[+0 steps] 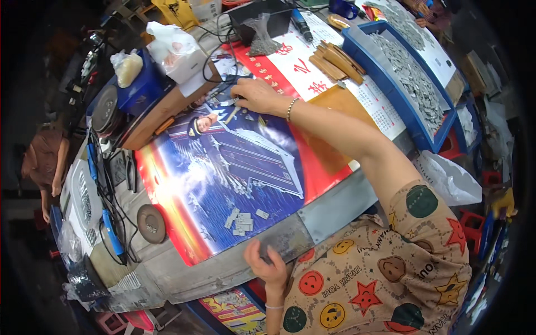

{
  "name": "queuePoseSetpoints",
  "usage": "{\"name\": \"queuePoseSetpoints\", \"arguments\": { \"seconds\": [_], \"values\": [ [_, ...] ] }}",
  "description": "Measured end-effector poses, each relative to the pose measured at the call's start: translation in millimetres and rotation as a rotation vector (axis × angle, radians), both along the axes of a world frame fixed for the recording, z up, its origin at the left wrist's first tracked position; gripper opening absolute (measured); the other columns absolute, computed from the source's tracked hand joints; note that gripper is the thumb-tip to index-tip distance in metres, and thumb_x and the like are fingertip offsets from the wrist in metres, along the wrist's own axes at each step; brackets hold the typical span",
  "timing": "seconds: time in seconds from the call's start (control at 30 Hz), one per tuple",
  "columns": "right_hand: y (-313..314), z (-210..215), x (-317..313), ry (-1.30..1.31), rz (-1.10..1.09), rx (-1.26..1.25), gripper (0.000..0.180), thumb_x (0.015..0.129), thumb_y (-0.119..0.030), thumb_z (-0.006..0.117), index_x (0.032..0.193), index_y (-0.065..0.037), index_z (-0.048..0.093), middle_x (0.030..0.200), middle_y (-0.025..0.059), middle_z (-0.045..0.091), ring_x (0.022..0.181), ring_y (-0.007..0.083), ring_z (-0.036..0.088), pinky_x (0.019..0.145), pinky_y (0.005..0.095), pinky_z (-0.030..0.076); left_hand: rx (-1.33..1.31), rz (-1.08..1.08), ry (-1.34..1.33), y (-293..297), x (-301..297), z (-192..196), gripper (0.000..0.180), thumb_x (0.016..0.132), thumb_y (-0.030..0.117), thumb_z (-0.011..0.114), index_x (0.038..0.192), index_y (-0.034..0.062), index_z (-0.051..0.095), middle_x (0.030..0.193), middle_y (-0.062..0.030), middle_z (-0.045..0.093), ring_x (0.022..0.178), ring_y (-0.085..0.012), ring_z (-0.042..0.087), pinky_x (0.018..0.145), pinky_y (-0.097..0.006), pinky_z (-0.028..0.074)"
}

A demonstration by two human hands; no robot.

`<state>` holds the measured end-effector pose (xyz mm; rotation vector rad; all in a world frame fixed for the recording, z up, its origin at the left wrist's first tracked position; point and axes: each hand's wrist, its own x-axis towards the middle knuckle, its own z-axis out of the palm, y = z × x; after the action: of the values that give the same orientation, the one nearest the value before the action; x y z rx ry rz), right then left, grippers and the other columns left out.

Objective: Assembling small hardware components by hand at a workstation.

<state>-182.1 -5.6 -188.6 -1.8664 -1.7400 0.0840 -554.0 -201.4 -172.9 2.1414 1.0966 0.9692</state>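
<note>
My right hand (255,96) reaches across to the far part of a glossy poster (268,134) laid over the table. Its fingers are closed near small silvery pieces (228,103); what they pinch is hidden. A beaded bracelet circles that wrist. At the table's near edge, my left hand (267,264) has its fingers apart and slightly blurred, with a dark patch between them that I cannot make out. Just beyond it, several small grey metal plates (241,222) lie in a loose cluster on the poster, one apart from the others.
A blue tray (357,47) full of small metal pieces stands at the far right, beside wooden strips (336,60). Leftward are a round brown dish (151,223), blue-handled tools (113,234) with cables, pliers (131,172) and a wooden board (162,114). Another person (47,162) is at far left.
</note>
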Motion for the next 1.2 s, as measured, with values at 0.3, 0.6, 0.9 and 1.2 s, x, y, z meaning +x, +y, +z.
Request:
{"name": "queuePoseSetpoints", "arguments": {
  "seconds": [0.3,0.6,0.9,1.2],
  "values": [
    [58,-12,-13,-0.018,-0.022,-0.034,0.023,0.080,-0.022,0.062,0.098,-0.007,0.065,0.093,0.0108,0.064,0.094,0.0292,0.061,0.079,0.0422,0.046,-0.007,0.009,-0.018,5,1,-9,0.030,0.082,-0.002,0.060,0.111,-0.0042,0.053,0.106,-0.0218,0.056,0.093,-0.0356,0.058,0.083,-0.041,0.047],
    [58,-5,-4,0.111,-0.016,0.088,0.030,0.076,-0.020,0.067,0.097,-0.002,0.057,0.082,0.0171,0.064,0.078,0.0354,0.063,0.068,0.0432,0.049,-0.032,0.005,-0.107,10,0,-14,0.028,0.083,-0.002,0.058,0.110,-0.0035,0.053,0.105,-0.0198,0.057,0.093,-0.0326,0.058,0.081,-0.038,0.048],
    [49,8,-2,0.025,-0.236,-0.063,0.019,0.078,-0.016,0.060,0.090,-0.002,0.061,0.081,0.0219,0.065,0.081,0.0391,0.064,0.072,0.0494,0.049,-0.042,0.007,-0.107,5,-3,-15,0.027,0.083,-0.003,0.057,0.109,-0.0032,0.054,0.103,-0.0189,0.057,0.085,-0.0282,0.060,0.076,-0.037,0.050],
    [34,76,47,0.432,-0.287,0.283,0.019,0.083,-0.017,0.063,0.092,0.000,0.062,0.074,0.0155,0.066,0.067,0.0258,0.066,0.061,0.0354,0.049,-0.076,0.033,-0.101,9,0,-11,0.026,0.080,-0.005,0.058,0.106,-0.0036,0.056,0.096,-0.0180,0.060,0.088,-0.0334,0.060,0.077,-0.039,0.050]
  ]
}}
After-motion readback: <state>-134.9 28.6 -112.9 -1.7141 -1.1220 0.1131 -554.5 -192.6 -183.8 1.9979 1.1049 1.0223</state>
